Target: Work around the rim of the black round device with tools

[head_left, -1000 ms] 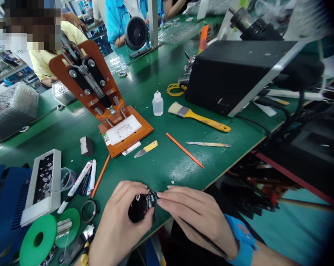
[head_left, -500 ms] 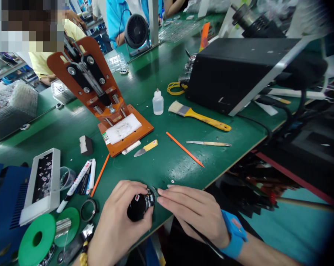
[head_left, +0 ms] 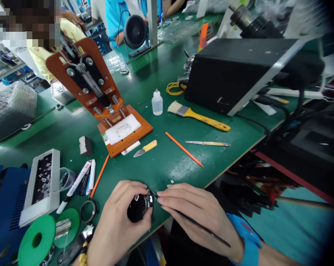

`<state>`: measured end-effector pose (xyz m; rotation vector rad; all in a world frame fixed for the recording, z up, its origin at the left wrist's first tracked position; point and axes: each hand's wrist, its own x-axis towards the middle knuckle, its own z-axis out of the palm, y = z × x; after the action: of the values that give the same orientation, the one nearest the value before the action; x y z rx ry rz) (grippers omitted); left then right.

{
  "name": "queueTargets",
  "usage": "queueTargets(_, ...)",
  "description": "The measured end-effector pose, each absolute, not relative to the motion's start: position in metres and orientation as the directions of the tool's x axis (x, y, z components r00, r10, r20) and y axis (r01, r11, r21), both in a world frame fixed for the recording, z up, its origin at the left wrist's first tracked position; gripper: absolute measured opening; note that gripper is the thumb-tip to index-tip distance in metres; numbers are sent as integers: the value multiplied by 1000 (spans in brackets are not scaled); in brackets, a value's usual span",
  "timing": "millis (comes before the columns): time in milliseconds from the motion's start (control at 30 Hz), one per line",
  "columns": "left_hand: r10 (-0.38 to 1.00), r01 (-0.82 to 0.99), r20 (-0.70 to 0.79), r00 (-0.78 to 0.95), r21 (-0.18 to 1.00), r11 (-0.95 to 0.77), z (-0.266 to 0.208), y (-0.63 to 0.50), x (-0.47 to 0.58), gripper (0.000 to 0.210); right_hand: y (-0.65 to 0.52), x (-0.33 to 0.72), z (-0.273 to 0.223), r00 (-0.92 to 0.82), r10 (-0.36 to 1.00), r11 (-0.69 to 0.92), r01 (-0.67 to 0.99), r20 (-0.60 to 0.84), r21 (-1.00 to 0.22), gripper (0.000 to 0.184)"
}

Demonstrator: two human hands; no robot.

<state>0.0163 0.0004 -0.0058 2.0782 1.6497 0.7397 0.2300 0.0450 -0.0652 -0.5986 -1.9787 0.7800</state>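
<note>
Near the table's front edge, my left hand (head_left: pixel 118 218) is closed around a round black casing (head_left: pixel 137 208). Its dark, hollow-looking face is turned up, and small metallic parts line its right rim. My right hand (head_left: pixel 194 214) pinches slim black tweezers (head_left: pixel 202 227), whose long shaft runs back under the palm. Their tip meets the upper right rim of the casing; whether it grips a part there is too small to see. A tiny white piece with a red mark (head_left: pixel 172 181) lies on the table just beyond my right fingers.
An orange press (head_left: pixel 119 147) stands behind my hands. An orange stick (head_left: pixel 184 149), a brush (head_left: pixel 200 117), a dropper bottle (head_left: pixel 157 105) and a black box (head_left: pixel 233 74) lie beyond. To the left are markers (head_left: pixel 78 181), a parts tray (head_left: pixel 56 177), a black ring (head_left: pixel 88 211) and a green spool (head_left: pixel 36 240).
My right hand has rolled and shifted slightly, so the tweezers' rear end swings up and more of their shaft shows. My left hand keeps the casing in nearly the same place.
</note>
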Motion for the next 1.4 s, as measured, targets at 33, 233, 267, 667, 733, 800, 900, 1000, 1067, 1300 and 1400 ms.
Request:
queueTargets(33,971,769,165,172,594,-237,-6,0,16,26,45,230,-66,-476,673,684,106,567,-722,25)
queueTargets(233,971,771,165,173,591,-238,-5,1,17,26,43,229,-66,-460,695,665,118,553,-738,23)
queueTargets(267,971,770,165,173,592,-237,-6,1,17,26,43,229,-66,-460,693,667,120,555,-735,23)
queueTargets(667,974,765,150,168,604,-224,-7,0,16,27,39,227,-72,-475,684,682,145,554,-717,29)
queueTargets(733,974,765,155,166,603,-226,-7,0,16,26,39,227,-71,-465,698,666,142,544,-733,30)
queueTargets(800,972,764,166,167,602,-234,-6,1,17,26,39,228,-71,-456,705,661,142,543,-737,31)
queueTargets(900,971,765,174,164,598,-237,-6,2,17,25,39,229,-71,-461,699,666,141,547,-732,31)
queueTargets(1000,971,769,174,166,593,-238,-5,2,18,24,38,229,-73,-473,692,667,132,545,-733,29)
queueTargets(1067,970,768,176,168,594,-241,-5,2,18,23,38,229,-73,-473,691,669,132,547,-731,27)
queueTargets(1300,972,770,171,164,593,-234,-5,1,18,24,39,226,-71,-460,653,726,152,602,-671,30)
queueTargets(1400,972,774,169,161,589,-231,-7,1,17,25,40,226,-73,-459,622,763,171,635,-623,28)
